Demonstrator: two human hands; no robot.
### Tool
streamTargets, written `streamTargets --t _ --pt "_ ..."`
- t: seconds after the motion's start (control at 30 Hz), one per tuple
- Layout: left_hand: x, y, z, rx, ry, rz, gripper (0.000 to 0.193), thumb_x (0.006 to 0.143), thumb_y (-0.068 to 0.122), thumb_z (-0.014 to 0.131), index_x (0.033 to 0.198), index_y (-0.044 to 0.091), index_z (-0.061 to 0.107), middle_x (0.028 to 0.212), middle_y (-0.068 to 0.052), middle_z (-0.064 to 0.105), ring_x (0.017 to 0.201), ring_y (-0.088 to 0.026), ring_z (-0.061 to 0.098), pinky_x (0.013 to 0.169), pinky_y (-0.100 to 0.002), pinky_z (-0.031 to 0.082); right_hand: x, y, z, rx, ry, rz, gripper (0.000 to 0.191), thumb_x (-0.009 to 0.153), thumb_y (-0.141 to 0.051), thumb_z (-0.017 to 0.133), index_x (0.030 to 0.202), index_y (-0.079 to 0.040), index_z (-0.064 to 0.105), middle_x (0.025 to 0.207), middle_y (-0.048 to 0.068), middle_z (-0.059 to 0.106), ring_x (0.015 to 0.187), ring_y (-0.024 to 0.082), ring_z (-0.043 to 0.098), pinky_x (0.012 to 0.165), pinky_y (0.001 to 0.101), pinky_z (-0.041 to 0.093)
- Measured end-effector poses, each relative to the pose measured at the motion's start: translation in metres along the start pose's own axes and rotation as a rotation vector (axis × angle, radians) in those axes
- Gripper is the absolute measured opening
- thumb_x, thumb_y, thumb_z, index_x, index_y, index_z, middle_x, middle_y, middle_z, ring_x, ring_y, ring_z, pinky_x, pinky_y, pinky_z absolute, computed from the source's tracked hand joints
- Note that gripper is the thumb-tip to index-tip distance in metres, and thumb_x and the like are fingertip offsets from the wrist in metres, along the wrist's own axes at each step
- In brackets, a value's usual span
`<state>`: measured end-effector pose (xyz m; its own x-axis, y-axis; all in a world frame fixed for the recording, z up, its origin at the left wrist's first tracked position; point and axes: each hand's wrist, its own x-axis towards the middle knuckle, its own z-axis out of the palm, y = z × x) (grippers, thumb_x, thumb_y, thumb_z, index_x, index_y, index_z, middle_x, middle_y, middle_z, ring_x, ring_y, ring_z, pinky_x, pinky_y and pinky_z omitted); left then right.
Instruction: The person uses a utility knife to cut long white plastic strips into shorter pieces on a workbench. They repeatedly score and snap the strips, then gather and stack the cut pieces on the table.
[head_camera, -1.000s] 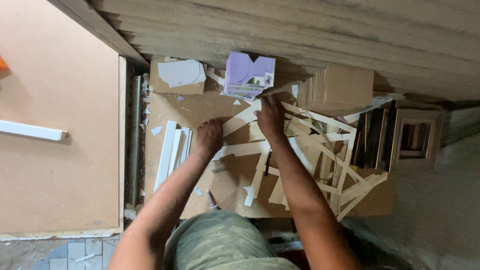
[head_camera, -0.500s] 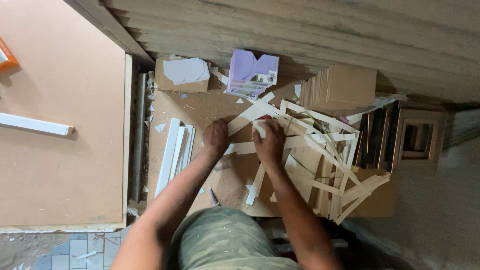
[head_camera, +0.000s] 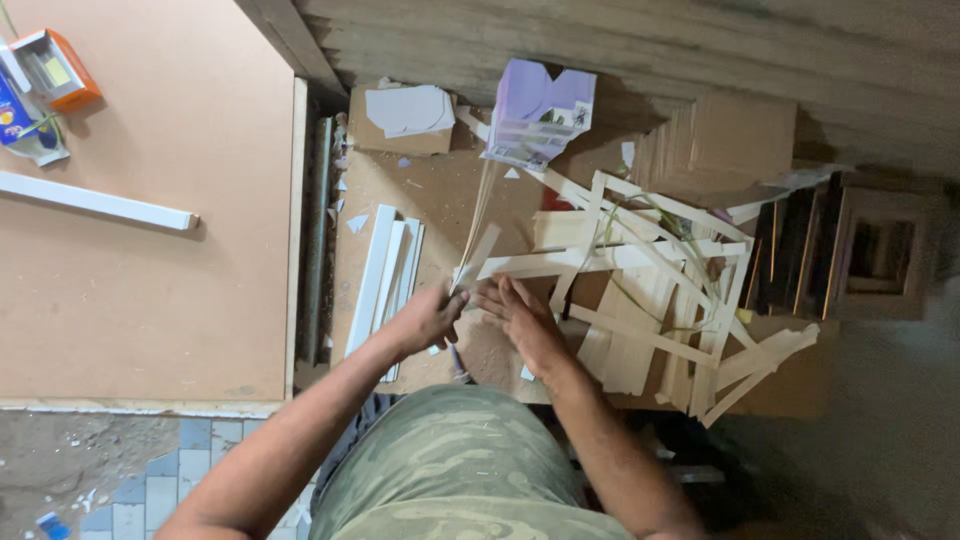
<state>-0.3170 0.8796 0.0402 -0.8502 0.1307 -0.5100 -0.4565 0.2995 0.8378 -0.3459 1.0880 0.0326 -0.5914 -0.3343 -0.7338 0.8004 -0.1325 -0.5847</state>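
A heap of pale wooden strips (head_camera: 650, 290) lies criss-crossed on a brown board (head_camera: 440, 200) in front of me. My left hand (head_camera: 425, 318) is closed on the lower end of one short pale strip (head_camera: 475, 260) that slants up and to the right. My right hand (head_camera: 520, 320) lies flat and open just to its right, fingers spread, touching the near edge of the heap. Both forearms reach in from below over my camouflage-patterned trousers.
A neat bundle of white strips (head_camera: 385, 275) lies left of my hands. A lilac carton (head_camera: 540, 115) and a torn cardboard box (head_camera: 405, 120) sit at the back. Dark picture frames (head_camera: 840, 255) stand at right. A large board (head_camera: 150, 200) at left carries a white bar (head_camera: 95, 200) and an orange box (head_camera: 60, 65).
Both hands have drawn back from the middle of the heap toward me. My left hand has taken hold of a short strip, and the camera has shifted right.
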Motion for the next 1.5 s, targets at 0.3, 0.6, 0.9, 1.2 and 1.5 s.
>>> streamTargets --t 0.3,0.6,0.9,1.2,1.5 --pt "-0.097 0.004 -0.04 0.328 0.355 0.148 0.052 0.095 0.021 0.062 0.14 0.005 0.041 0.097 -0.028 0.067 0.076 -0.048 0.065 0.066 -0.057 0.051 0.003 0.021 0.144 -0.1 -0.144 -0.472 0.039 0.108 -0.017 0.06 0.141 0.005 0.058 0.116 0.012 0.07 0.107 0.015 0.064 0.1 0.0311 0.051" --pt "-0.147 -0.047 -0.169 -0.315 0.194 0.251 0.086 0.092 0.023 0.079 0.155 0.006 0.023 0.151 -0.022 0.042 0.138 -0.031 0.045 0.111 -0.046 0.041 -0.006 0.052 0.231 -0.252 -0.318 -0.387 0.048 0.103 -0.015 0.063 0.145 0.0 0.046 0.094 0.006 0.069 0.089 0.017 0.067 0.084 0.0326 0.057" --pt "-0.219 -0.084 -0.243 -0.372 0.499 0.645 0.022 0.092 0.007 0.089 0.097 0.005 0.069 0.088 -0.002 0.07 0.077 -0.011 0.064 0.083 -0.036 0.054 0.051 0.132 0.343 -0.91 -0.757 -0.955 0.023 0.092 -0.006 0.064 0.115 -0.005 0.064 0.112 0.011 0.067 0.105 0.025 0.068 0.09 0.0371 0.057" --pt "-0.235 -0.135 -0.275 -0.163 0.615 0.696 0.023 0.08 0.009 0.092 0.085 0.009 0.069 0.082 -0.001 0.066 0.077 -0.012 0.065 0.071 -0.028 0.053 0.075 0.172 0.396 -1.088 -0.676 -0.946 0.033 0.086 -0.008 0.07 0.118 -0.003 0.063 0.111 0.015 0.069 0.102 0.033 0.068 0.082 0.0426 0.057" --pt "-0.23 -0.18 -0.287 -0.516 0.511 0.596 0.048 0.085 0.005 0.089 0.124 0.008 0.061 0.093 0.002 0.061 0.082 -0.004 0.06 0.07 -0.022 0.053 0.079 0.195 0.417 -0.855 -0.703 -0.385 0.012 0.1 -0.006 0.064 0.111 -0.002 0.065 0.103 0.004 0.07 0.101 0.017 0.068 0.083 0.0332 0.06"
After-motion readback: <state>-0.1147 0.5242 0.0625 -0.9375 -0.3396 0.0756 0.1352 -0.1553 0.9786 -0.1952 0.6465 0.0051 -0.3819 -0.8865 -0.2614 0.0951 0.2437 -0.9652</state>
